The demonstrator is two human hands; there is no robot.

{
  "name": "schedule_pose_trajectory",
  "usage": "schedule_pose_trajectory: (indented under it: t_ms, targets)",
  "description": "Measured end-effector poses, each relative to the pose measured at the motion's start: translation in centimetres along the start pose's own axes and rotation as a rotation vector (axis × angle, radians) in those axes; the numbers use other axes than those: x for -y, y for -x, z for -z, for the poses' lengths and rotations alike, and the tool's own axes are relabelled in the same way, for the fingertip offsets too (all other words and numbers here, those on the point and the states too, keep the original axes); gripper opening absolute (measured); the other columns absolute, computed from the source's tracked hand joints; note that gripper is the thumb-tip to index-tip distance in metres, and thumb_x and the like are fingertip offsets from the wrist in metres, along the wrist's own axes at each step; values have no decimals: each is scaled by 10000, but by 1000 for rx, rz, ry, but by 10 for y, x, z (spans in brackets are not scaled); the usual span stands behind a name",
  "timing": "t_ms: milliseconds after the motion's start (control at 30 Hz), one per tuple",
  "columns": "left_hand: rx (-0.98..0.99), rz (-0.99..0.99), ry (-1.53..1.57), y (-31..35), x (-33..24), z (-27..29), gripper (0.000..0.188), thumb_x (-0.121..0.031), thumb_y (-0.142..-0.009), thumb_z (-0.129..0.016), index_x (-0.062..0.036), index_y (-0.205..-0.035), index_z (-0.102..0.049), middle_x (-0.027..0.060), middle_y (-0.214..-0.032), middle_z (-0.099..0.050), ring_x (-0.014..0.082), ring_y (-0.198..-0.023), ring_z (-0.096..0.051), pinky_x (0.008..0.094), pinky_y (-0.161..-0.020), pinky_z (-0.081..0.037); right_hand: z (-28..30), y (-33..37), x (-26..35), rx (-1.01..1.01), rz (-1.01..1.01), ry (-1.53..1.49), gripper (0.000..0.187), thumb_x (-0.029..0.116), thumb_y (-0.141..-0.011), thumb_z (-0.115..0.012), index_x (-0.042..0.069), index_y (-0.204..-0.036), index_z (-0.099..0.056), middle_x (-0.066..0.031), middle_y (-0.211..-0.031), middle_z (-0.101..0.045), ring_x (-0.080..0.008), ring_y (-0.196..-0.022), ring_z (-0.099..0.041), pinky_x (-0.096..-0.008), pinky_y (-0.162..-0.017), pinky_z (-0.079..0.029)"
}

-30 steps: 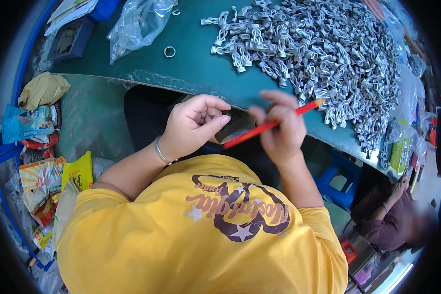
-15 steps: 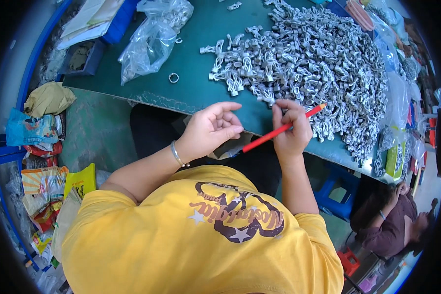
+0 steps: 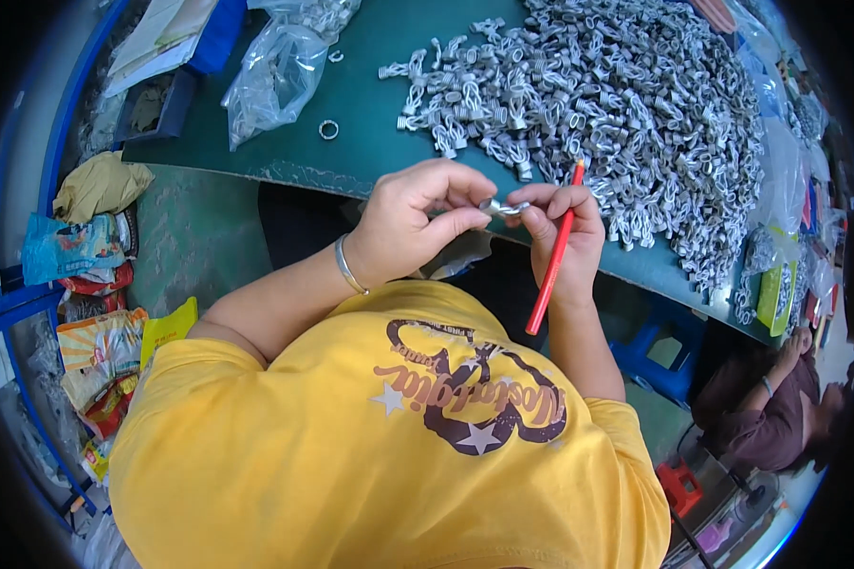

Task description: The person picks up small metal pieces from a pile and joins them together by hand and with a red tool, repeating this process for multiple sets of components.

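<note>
Between my two hands, just off the near edge of the green table (image 3: 365,109), is a small silvery metal fitting (image 3: 491,205) with a round cap-like end and a narrower looped end. My left hand (image 3: 408,228) pinches the cap end between thumb and fingers. My right hand (image 3: 584,251) holds the other end with its fingertips. It also keeps a red pencil (image 3: 547,294) tucked between its fingers, slanting down toward my yellow shirt. Beyond my right hand a large heap of similar metal fittings (image 3: 617,114) covers the table.
A metal ring (image 3: 328,130) and a clear plastic bag (image 3: 273,81) of parts lie on the table's left. A grey-blue bin (image 3: 176,109) stands beside them. Bags and wrappers (image 3: 100,351) fill the left side. At right are a blue stool (image 3: 657,365) and another person (image 3: 764,417).
My hands have come together, and both now hold the metal fitting. The pencil has swung more upright in my right hand. The whole view has shifted slightly.
</note>
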State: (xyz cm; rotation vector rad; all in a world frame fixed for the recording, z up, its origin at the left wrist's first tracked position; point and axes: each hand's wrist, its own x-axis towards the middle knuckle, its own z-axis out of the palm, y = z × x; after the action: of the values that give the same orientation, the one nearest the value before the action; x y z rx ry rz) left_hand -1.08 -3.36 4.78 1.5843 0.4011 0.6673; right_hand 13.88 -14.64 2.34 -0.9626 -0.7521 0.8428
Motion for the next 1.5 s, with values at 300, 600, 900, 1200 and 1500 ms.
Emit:
schedule_pose_trajectory:
  t_ms: [300,600,900,1200,1500]
  targets:
    - [66,1,40,2,2,9,200,106,-779,-587,65,-973,-565,131,-1005,-563,173,-889,-605,260,-778,-511,-17,2,4,53,438,309,464,-113,-673,-695,63,-897,-328,-205,-1034,-506,-276,-908,-611,-332,-725,-549]
    - [126,250,211,19,9,13,185,100,-795,-572,57,-975,-568,140,-1021,-584,168,-924,-600,263,-790,-507,-29,12,-4,93,481,404,443,-84,-682,-710,62,-875,-338,-182,-951,-569,-201,-802,-618,-256,-655,-536]
    - [97,45,-35,19,0,16,182,85,-738,-648,49,-909,-598,100,-919,-582,118,-780,-605,204,-648,-520,-23,21,-6,-39,337,454,392,-95,-698,-691,46,-853,-360,-179,-943,-591,-143,-738,-595,-222,-643,-499]
    - [133,-21,-92,14,-3,17,189,83,-719,-669,47,-895,-608,105,-927,-584,112,-749,-606,198,-616,-519,-19,23,-8,-69,306,435,377,-92,-691,-700,44,-825,-375,-168,-934,-593,-137,-729,-590,-221,-635,-494]
    - [133,296,-41,10,-7,16,234,-5,-747,-687,2,-959,-589,29,-852,-607,49,-724,-571,181,-601,-474,-24,9,-3,6,337,504,347,-72,-704,-692,44,-789,-376,-189,-905,-604,-145,-677,-589,-232,-583,-489]
